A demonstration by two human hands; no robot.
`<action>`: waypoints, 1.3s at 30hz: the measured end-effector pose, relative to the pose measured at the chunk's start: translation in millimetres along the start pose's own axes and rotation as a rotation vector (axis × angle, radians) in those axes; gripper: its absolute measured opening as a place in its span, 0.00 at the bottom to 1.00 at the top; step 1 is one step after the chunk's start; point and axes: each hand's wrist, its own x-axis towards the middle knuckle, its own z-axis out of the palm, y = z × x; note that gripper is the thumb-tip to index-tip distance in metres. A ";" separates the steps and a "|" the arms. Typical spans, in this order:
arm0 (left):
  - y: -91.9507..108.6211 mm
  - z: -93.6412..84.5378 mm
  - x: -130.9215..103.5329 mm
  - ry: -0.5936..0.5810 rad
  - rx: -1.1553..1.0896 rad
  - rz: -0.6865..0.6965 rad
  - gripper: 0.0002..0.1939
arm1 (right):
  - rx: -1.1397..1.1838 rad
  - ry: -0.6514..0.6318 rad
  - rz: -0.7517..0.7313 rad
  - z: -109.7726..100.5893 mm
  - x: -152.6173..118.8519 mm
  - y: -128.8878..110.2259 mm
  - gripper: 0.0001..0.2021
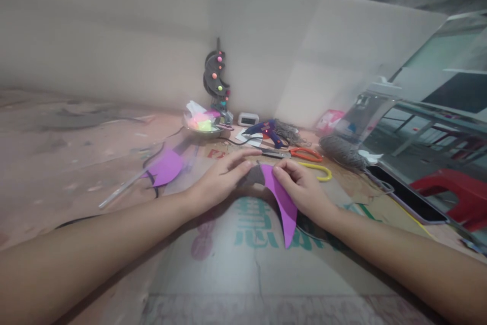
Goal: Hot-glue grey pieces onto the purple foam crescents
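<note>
My left hand (224,175) is closed on the dark grey piece (254,176), thumb and fingers pressed together at its left end. A curved purple piece (283,203) joins the grey one and tapers to a point hanging downward. My right hand (302,185) pinches the upper part of the purple piece between thumb and fingers. Both pieces are held above cardboard (228,269) with green printed characters. Another purple cutout (166,167) lies to the left, beside a clear stick (124,190).
Behind my hands are a blue glue gun (269,131), orange-handled scissors (305,154), a white clock (248,119), a bowl (207,130) and a decorated dark crescent (216,74). Grey yarn (342,151), a phone (409,195) and a red stool (458,195) are at right.
</note>
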 end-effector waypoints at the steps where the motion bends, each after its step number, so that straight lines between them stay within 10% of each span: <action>1: 0.1 -0.7 0.7 -0.016 -0.044 -0.041 0.18 | -0.006 -0.009 -0.004 -0.2 -0.4 0.2 0.11; 16: -13.8 -7.5 5.5 -0.289 -0.209 -0.215 0.20 | 0.207 -0.148 0.148 -2.0 0.5 0.8 0.17; 39: -17.6 -3.3 8.1 -0.120 -0.194 -0.238 0.13 | 0.154 -0.101 0.160 -1.0 -0.5 -2.7 0.15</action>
